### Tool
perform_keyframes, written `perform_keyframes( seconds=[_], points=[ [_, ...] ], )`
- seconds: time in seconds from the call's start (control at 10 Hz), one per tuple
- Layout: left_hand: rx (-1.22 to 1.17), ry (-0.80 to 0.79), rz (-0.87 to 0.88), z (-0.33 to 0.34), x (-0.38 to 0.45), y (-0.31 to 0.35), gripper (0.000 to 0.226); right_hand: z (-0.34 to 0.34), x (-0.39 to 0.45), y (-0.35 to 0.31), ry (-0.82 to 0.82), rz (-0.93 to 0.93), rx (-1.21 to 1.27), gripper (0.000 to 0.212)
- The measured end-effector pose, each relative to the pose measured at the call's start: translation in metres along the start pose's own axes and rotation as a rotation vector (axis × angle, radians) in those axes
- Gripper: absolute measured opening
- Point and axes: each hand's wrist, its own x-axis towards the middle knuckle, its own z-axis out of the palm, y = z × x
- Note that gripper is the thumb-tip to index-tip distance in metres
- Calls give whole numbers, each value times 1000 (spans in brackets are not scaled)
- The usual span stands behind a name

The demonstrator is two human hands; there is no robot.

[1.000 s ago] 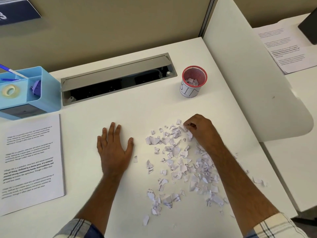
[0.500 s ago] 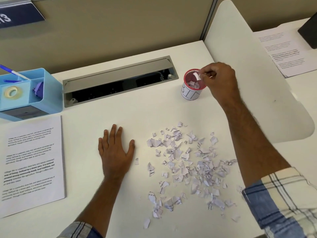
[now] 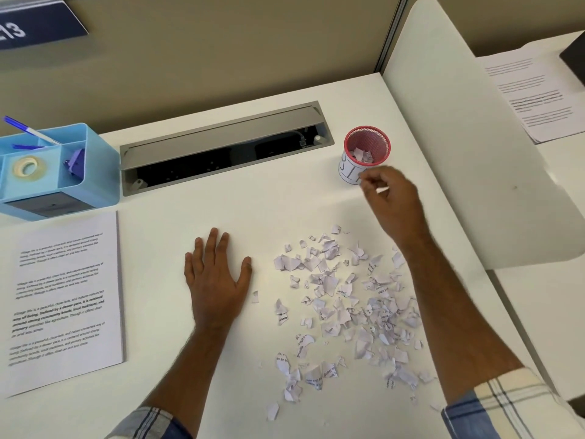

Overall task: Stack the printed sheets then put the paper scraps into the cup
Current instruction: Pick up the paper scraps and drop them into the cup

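A red mesh cup (image 3: 367, 144) with a white label stands at the back right of the white desk and holds some paper scraps. Many torn paper scraps (image 3: 345, 305) lie scattered in front of it. My right hand (image 3: 391, 201) hovers just in front of the cup, fingers loosely curled, holding nothing that I can see. My left hand (image 3: 217, 277) rests flat on the desk, fingers straight, left of the scraps. A stack of printed sheets (image 3: 63, 299) lies at the left edge.
A light blue desk organiser (image 3: 53, 172) with tape and pens stands at the back left. An open grey cable tray (image 3: 221, 147) runs along the back. A white divider panel (image 3: 474, 153) borders the right side, with more printed sheets (image 3: 535, 96) on the desk beyond it.
My right hand took a scrap from the pile, dropped it into the cup, and now draws back toward the pile. My left hand stayed flat in place.
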Motion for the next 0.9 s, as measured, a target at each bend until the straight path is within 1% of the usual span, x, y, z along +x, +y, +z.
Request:
perform_keyframes(
  seconds=[0.1,0.2,0.3,0.5,0.7,0.8,0.9],
  points=[
    [-2,-2,-2,0,0,0,69,12,-24,13,-195,38,-45,23],
    [-4,3,-5,0,0,0,68,25,-50,29,-393,16,-180,37],
    [-2,4,-5,1,0,0,69,32,-57,30,-419,-32,-263,42],
    [-4,9,-3,1,0,1,69,44,-62,32,-436,-178,-446,35],
    [3,9,-1,1,0,0,69,45,-56,36,-402,-184,-484,29],
    [-1,2,-3,0,0,1,69,42,-49,33,-388,-108,-492,24],
    [-3,5,-3,0,0,0,69,37,-45,32,-386,-86,-470,23]
  ],
)
